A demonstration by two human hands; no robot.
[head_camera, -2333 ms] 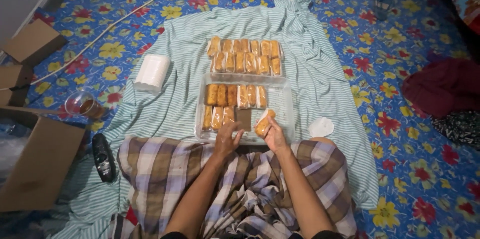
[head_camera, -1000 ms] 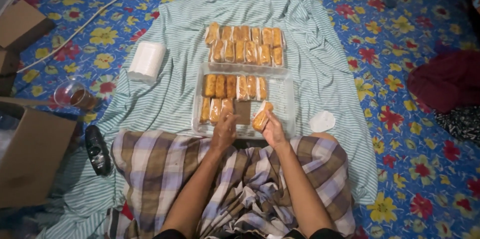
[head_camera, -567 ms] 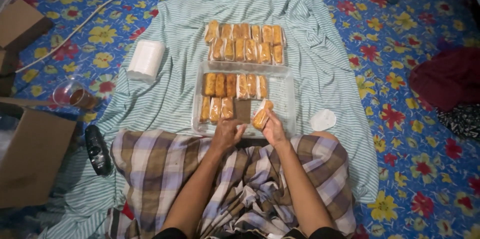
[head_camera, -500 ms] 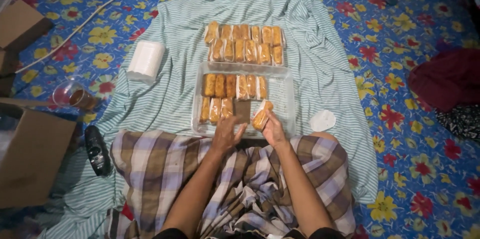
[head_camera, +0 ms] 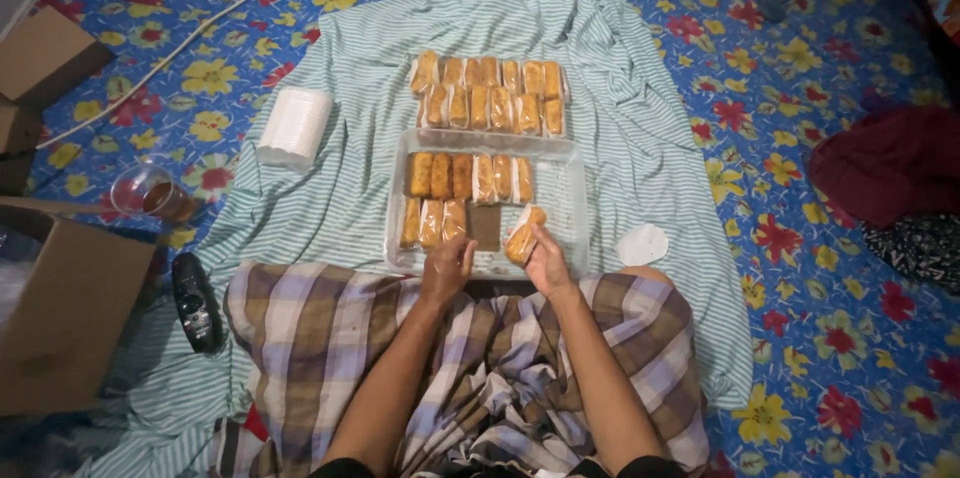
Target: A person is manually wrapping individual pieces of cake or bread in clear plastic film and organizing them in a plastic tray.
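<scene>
Right hand (head_camera: 548, 260): we grip a wrapped pastry (head_camera: 524, 237), held over the clear tray (head_camera: 572, 200).
Left hand (head_camera: 446, 268): it seems we press loosely on the tray's near row (head_camera: 432, 223).

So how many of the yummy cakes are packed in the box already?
The far tray looks full, two rows of wrapped cakes. The near tray has five in its back row and three in front. The right hand holds one more wrapped cake over it; the left hand rests at the front edge. The tray's right side is bare.
</scene>
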